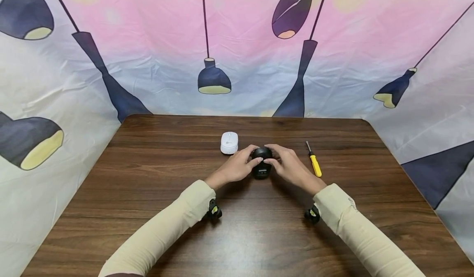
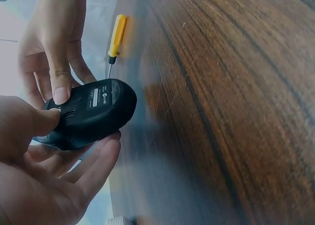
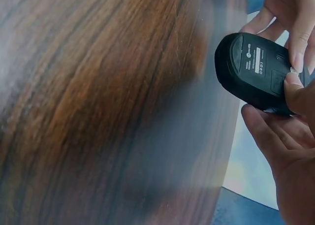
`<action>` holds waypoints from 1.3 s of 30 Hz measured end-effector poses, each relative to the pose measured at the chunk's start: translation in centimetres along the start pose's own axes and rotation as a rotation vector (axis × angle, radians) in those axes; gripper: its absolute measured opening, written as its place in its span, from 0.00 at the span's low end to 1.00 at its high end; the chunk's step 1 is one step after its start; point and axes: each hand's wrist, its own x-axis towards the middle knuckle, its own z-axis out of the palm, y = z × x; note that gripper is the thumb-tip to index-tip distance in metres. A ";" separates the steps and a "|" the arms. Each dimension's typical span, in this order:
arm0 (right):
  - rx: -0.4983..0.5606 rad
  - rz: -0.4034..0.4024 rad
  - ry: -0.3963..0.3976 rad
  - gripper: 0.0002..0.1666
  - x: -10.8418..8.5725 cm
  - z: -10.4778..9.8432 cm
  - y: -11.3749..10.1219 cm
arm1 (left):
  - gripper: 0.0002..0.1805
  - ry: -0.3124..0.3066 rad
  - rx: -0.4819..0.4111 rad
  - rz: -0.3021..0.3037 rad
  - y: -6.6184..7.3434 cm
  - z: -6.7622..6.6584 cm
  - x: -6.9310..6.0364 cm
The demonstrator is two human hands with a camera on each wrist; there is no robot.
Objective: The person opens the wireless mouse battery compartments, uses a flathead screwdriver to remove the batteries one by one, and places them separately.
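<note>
A black computer mouse (image 1: 262, 175) is held between both hands near the middle of the table, its labelled underside (image 3: 252, 62) turned up. My left hand (image 1: 237, 166) grips one side, fingers beneath it and thumb on the underside. From the other side my right hand (image 1: 290, 166) holds it the same way. In the left wrist view the two thumbs press close together on the bottom of the mouse (image 2: 106, 112), near a small switch slot. What lies directly under the thumbs is mostly hidden.
On the wooden table (image 1: 166, 145), a white mouse (image 1: 229, 143) sits just beyond my left hand. A yellow-handled screwdriver (image 1: 315, 166) lies to the right of my right hand, its shaft pointing away. Behind the table hangs a printed cloth (image 1: 166, 42).
</note>
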 end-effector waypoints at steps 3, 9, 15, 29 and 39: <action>0.028 0.019 -0.009 0.24 0.0 0.0 0.0 | 0.21 -0.005 -0.040 0.003 0.1 0.1 -0.1; 0.054 0.054 -0.029 0.23 0.0 0.0 -0.3 | 0.20 -0.026 -0.156 -0.011 0.1 0.2 -0.3; 0.117 0.099 -0.051 0.24 0.0 -0.1 -0.5 | 0.20 -0.031 -0.269 -0.045 -0.3 0.3 -0.2; 0.220 0.160 -0.098 0.26 0.5 -0.2 -0.5 | 0.21 -0.046 -0.393 -0.147 -0.6 0.6 0.2; 0.243 0.231 -0.090 0.23 0.7 -0.3 -0.8 | 0.30 -0.082 -0.538 -0.175 -0.7 0.7 0.1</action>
